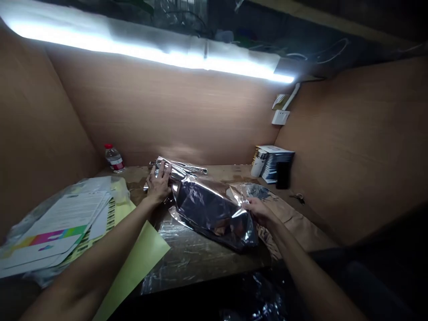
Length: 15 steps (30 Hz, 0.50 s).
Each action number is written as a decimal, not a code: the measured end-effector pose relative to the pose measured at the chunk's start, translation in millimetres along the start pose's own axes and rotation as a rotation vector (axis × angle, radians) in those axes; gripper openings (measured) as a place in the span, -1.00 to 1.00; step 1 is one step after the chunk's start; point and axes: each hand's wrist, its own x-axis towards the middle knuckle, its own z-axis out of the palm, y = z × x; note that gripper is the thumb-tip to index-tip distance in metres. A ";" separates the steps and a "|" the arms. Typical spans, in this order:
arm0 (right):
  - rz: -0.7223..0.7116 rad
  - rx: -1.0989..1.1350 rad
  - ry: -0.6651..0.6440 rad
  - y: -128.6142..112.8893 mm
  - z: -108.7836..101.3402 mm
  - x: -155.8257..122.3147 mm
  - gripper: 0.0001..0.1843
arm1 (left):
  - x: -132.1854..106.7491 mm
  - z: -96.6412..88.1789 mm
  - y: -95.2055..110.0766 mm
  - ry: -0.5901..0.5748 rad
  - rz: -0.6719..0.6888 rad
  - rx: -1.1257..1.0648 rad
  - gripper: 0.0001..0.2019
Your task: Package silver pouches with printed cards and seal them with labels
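Observation:
A shiny silver foil bag lies crumpled in the middle of the wooden desk. My left hand rests on a second pile of silver foil bags behind it, fingers curled over the foil. At the bag's right edge my right hand pinches the foil. A brown paper sheet lies under and right of the bag.
Printed papers and a yellow sheet lie at the left. A small water bottle stands at the back left. Booklets, a white container and a black object stand at the back right. Wooden walls enclose the desk.

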 end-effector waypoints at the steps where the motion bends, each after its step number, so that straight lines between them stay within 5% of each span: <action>1: 0.001 -0.012 -0.009 9.5 -5.8 -4.6 -0.64 | 7.8 0.4 -4.7 -0.022 -0.003 -0.016 -0.10; 4: 0.009 -0.064 -0.017 26.2 -32.1 -17.4 -0.58 | 29.0 4.2 -21.8 -0.081 -0.070 -0.074 -0.07; 7: 0.050 -0.144 -0.019 35.8 -68.6 -28.4 -0.55 | 43.3 11.7 -37.9 -0.162 -0.154 -0.118 -0.31; 10: 0.106 -0.270 -0.026 41.4 -112.5 -37.5 -0.58 | 48.0 16.3 -48.7 -0.241 -0.172 -0.141 -0.60; 15: 0.139 -0.553 0.045 41.6 -195.8 -55.0 -0.68 | 46.7 3.1 -63.9 -0.305 -0.111 -0.196 -0.78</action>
